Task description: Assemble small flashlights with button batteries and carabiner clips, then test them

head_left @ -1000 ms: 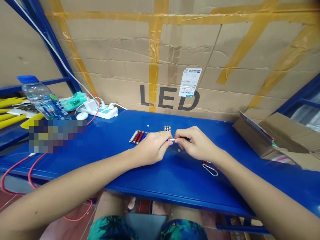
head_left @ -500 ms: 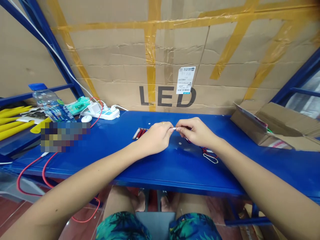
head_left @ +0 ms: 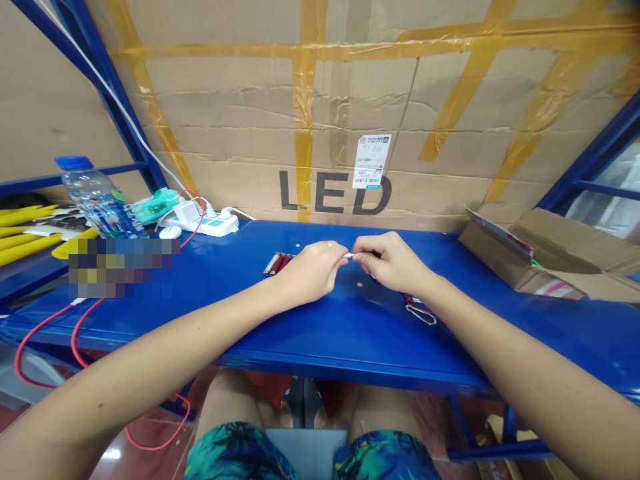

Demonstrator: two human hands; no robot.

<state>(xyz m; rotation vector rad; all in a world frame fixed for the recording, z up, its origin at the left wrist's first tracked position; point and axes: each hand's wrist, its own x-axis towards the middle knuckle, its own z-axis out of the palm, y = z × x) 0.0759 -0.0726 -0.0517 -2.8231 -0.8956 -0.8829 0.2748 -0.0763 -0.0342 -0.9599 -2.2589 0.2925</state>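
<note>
Seated in patterned shorts (head_left: 225, 457) at a blue metal table (head_left: 300, 340), a person stretches both bare forearms across its surface. Just beside the right wrist, silver carabiner clips (head_left: 421, 313) lie flat on the table, with a tiny pale disc (head_left: 359, 284) near them. Above the table's middle, the left hand (head_left: 310, 273) and the right hand (head_left: 393, 263) meet fingertip to fingertip, both pinched shut on a small silver-tipped tube (head_left: 349, 255) held level between them; most of the tube is hidden inside the curled right fingers. Behind the left hand, a short row of red and silver tubes (head_left: 277, 264) rests side by side on the table. Farther left, a red cable (head_left: 75, 327) loops off the table edge, and a white power strip (head_left: 213, 227) sits near a water bottle (head_left: 103, 207). An open carton (head_left: 550, 257) stands at far right. A taped cardboard box marked "LED" (head_left: 340, 133) fills the background.
</note>
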